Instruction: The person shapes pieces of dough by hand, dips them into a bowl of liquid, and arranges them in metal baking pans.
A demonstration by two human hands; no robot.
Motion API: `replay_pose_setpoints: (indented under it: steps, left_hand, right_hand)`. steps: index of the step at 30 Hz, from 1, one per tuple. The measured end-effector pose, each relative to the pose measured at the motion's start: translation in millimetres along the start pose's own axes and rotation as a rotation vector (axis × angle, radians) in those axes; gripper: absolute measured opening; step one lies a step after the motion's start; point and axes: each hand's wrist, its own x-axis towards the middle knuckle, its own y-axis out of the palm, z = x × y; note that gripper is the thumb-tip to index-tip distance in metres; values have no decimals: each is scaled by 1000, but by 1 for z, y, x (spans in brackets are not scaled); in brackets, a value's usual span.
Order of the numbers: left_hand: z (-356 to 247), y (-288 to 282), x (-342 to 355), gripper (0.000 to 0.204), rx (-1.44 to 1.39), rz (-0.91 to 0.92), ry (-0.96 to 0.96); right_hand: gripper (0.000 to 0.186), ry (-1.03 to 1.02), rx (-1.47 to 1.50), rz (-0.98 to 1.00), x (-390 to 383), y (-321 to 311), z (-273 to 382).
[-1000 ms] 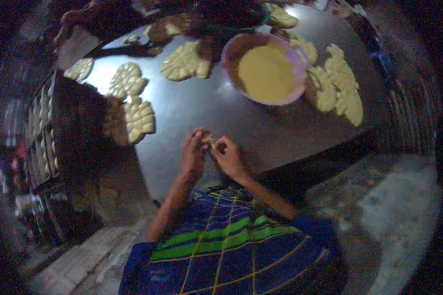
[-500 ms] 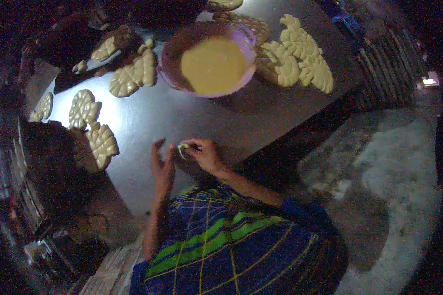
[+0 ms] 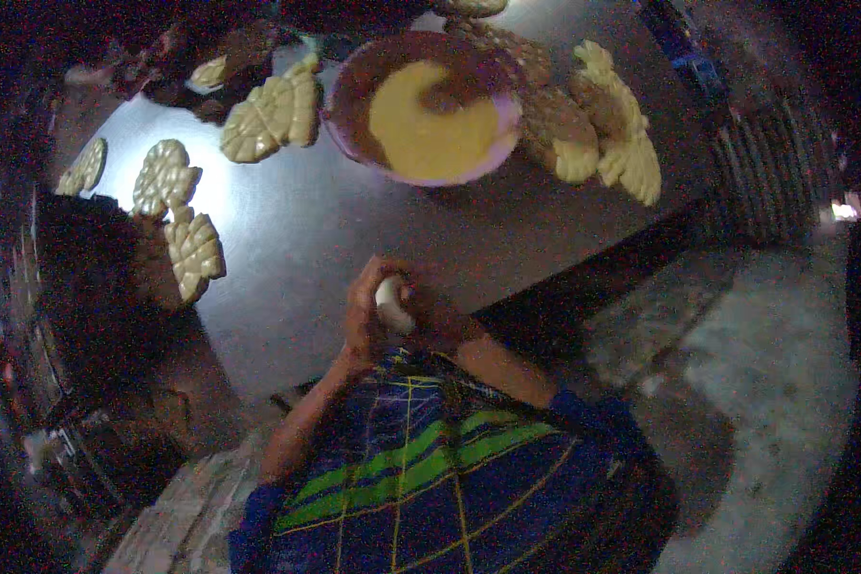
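My two hands are together above the near edge of the metal table, close to my lap. The fingers of my left hand (image 3: pixel 362 301) curl round a smooth white lump (image 3: pixel 392 306), which looks like dough. Against its other side presses my right hand (image 3: pixel 442 314), closed, its fingers mostly lost in shadow. Farther off stands a wide purple bowl (image 3: pixel 344 134) with a thick yellow mixture (image 3: pixel 430 134) in it.
Flat, segmented dough-like pieces lie about the table (image 3: pixel 306 249): a fan-shaped piece (image 3: pixel 273 115) left of the bowl, a pair (image 3: pixel 193 253) at the left, and several overlapping ones (image 3: pixel 631 143) at the right. Dark figures are at the upper left. A ribbed stack (image 3: pixel 780 177) stands beyond the right edge.
My left hand has closed from an open pose and come to meet my right hand. A white lump shows between them, where my right hand held a thin pale curved bit. The view has shifted slightly.
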Motion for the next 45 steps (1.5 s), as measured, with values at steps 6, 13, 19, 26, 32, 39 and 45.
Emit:
replay_pose_setpoints:
  steps: [6,13,19,26,32,39,45]
  left_hand:
    - [-19,-20,2,48,-487,-108,-467]
    - [12,-69,-47,32,-251,-271,-605]
    - [44,-83,-78,24,-385,-496,-578]
    - [27,-71,-67,25,-302,-367,-622]
    - [20,-50,-29,37,-600,-235,-697]
    - [-27,-18,26,42,-1321,-241,-632]
    - [-9,-24,8,33,-1244,-340,-493]
  right_hand:
    - [30,157,-583,-173,56,-22,143]
    - [35,252,-1636,548,164,-138,163]
    - [27,458,-1673,649,186,-134,147]
    - [26,563,-1470,717,184,-151,167]
    - [37,573,-1261,376,171,-78,178]
    - [57,307,-668,101,114,-8,90]
    - [67,310,-333,-44,94,2,50]
